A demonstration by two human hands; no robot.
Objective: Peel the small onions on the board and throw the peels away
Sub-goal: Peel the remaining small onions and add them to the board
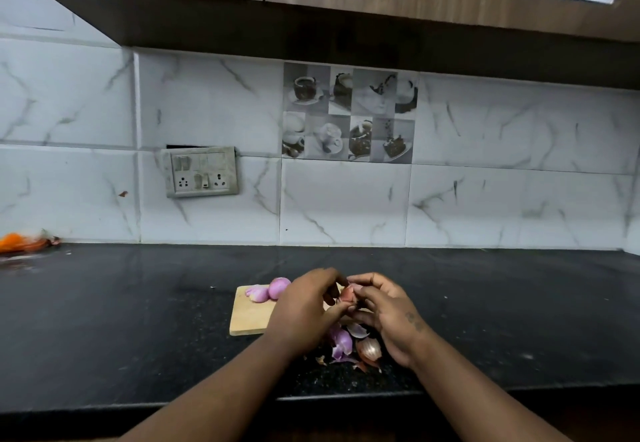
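Observation:
A small wooden board lies on the black counter. Two peeled pink onions sit at its far left corner. Above the board's right side, my left hand and my right hand meet around one small reddish onion. Fingers of both hands pinch it, and a brown skin flap hangs off it. Loose purple and brown peels lie on the counter just below my hands, in front of the board. Most of the board's right half is hidden by my hands.
The black counter runs wide to both sides, with its front edge close below my forearms. An orange object lies at the far left by the tiled wall. A switch and socket plate is on the wall. Wooden cabinets hang overhead.

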